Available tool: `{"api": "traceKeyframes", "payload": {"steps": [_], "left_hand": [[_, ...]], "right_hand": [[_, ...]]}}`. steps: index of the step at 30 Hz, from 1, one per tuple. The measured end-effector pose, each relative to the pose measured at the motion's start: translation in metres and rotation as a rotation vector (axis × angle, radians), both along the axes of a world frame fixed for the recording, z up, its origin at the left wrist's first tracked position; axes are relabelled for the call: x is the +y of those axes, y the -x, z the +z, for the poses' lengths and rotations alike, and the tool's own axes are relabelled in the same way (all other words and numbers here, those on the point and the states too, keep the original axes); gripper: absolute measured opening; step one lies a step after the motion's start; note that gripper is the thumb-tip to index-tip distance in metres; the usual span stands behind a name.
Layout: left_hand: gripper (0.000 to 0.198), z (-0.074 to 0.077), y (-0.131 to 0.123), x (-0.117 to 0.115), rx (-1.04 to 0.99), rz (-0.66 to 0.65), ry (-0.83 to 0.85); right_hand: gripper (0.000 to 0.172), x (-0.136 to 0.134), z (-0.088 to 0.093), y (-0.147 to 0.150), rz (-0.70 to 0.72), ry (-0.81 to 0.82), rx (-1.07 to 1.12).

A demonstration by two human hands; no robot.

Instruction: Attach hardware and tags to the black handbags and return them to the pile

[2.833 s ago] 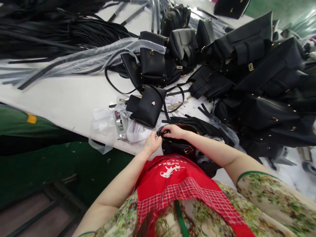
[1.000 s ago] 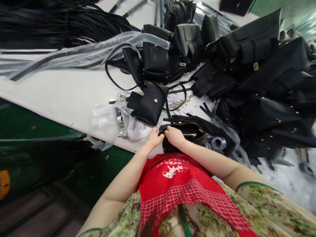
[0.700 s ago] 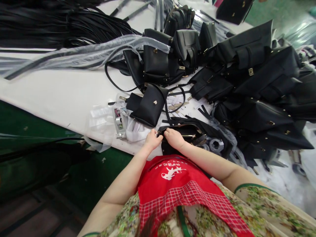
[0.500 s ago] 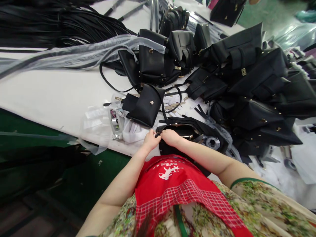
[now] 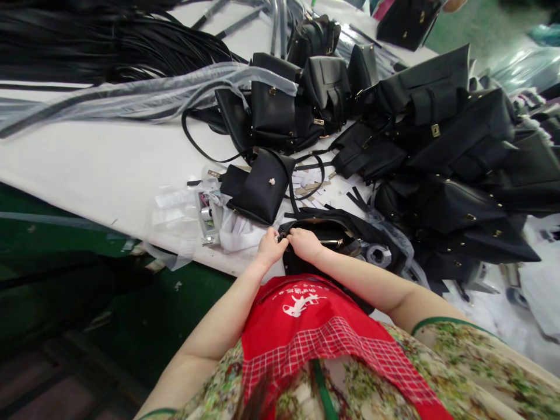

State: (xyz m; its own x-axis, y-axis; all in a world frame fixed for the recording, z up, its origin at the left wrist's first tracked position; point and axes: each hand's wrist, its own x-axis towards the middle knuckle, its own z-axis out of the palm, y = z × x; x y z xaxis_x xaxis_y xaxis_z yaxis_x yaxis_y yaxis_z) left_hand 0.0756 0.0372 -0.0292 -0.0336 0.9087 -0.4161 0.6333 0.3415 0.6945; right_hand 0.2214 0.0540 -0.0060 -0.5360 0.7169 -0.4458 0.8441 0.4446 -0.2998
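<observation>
White worktop (image 5: 109, 160): left hand (image 5: 271, 248) and right hand (image 5: 306, 245) pinch the left end of an open bag (image 5: 322, 227) stretching rightward.

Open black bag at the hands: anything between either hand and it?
Nothing visible. The left hand and right hand are both closed at the left end of the open black bag. The small flap bag lies just beyond them, the clear roll by the other end; neither comes between.

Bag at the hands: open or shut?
Open. The black bag gapes beside the right hand, showing its dark interior and a gold-coloured strip; the left hand is at its end.
</observation>
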Motion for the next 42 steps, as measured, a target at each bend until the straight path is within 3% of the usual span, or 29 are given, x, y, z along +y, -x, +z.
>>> {"api": "traceKeyframes", "payload": {"steps": [8, 12, 15, 22, 31, 36, 42], "left_hand": [[0.02, -0.002, 0.006, -0.003, -0.015, 0.009, -0.007], [0.021, -0.004, 0.01, -0.005, -0.023, 0.003, -0.01], [0.02, -0.004, 0.007, -0.006, -0.024, 0.002, -0.014], [0.018, -0.005, 0.006, -0.007, 0.002, 0.012, -0.003], [0.017, -0.015, 0.01, -0.008, -0.014, 0.024, 0.009], [0.017, -0.009, 0.005, -0.007, -0.029, 0.039, 0.011], [0.025, -0.006, -0.001, -0.006, -0.091, 0.046, 0.022]], "right_hand": [[0.024, 0.007, -0.007, -0.01, 0.04, 0.024, 0.146], [0.026, 0.01, -0.009, -0.019, -0.053, 0.029, 0.251], [0.02, 0.008, -0.012, -0.014, -0.065, 0.027, 0.222], [0.026, 0.001, -0.015, 0.014, -0.029, 0.05, 0.139], [0.025, 0.018, -0.01, -0.013, -0.014, 0.108, 0.21], [0.026, 0.011, -0.014, 0.001, -0.019, 0.047, 0.1], [0.028, -0.002, -0.019, 0.007, 0.068, 0.043, 0.07]]}}
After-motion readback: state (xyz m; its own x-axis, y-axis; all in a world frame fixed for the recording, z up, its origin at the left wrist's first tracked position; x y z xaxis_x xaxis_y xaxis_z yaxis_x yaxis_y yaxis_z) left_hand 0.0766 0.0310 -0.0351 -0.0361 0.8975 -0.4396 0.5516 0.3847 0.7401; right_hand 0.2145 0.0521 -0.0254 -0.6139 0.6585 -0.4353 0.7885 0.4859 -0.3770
